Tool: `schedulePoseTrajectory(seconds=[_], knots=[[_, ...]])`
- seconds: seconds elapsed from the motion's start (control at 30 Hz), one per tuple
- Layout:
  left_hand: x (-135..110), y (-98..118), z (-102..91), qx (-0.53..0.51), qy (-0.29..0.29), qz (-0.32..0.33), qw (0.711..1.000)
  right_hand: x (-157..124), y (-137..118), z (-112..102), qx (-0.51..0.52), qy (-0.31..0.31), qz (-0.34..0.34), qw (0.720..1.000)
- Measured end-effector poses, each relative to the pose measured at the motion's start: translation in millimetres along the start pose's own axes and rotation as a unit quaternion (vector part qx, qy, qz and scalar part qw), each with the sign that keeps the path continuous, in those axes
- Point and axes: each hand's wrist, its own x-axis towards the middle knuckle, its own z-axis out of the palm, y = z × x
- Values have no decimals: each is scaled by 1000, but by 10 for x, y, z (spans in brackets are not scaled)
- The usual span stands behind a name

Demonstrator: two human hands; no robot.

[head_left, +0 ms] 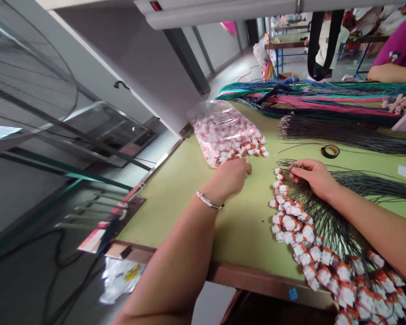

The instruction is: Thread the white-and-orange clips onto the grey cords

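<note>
My left hand [230, 177], with a silver bracelet on the wrist, reaches to the loose red-and-white connectors [243, 151] spilling from a clear plastic bag [219, 128]; its fingers are curled at the pile's edge and I cannot make out what they hold. My right hand [313, 177] is closed in a pinch on thin dark wires [325, 221] at their free ends. A long heap of wires fitted with red-and-white connectors [311, 253] runs from that hand toward the table's near right corner.
The green table [176, 194] has a brown front edge. Bundles of dark wires [352, 135] and coloured wires [325, 97] lie across the back. A tape roll [330, 151] sits near them. Another person's arm [392, 72] rests at far right. A metal rack [98, 216] stands left.
</note>
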Motion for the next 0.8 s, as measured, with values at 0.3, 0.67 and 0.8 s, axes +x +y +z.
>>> schedulePoseTrajectory(seconds=[0.3, 0.67, 0.8], knots=[[31, 533, 161, -442, 93, -41, 891, -34, -2, 84, -151, -38, -67, 986], [40, 699, 220, -506, 27, -100, 856, -10, 42, 82, -203, -8, -98, 974], [52, 673, 237, -561, -15, -115, 819, -17, 58, 82, -203, 22, -113, 972]])
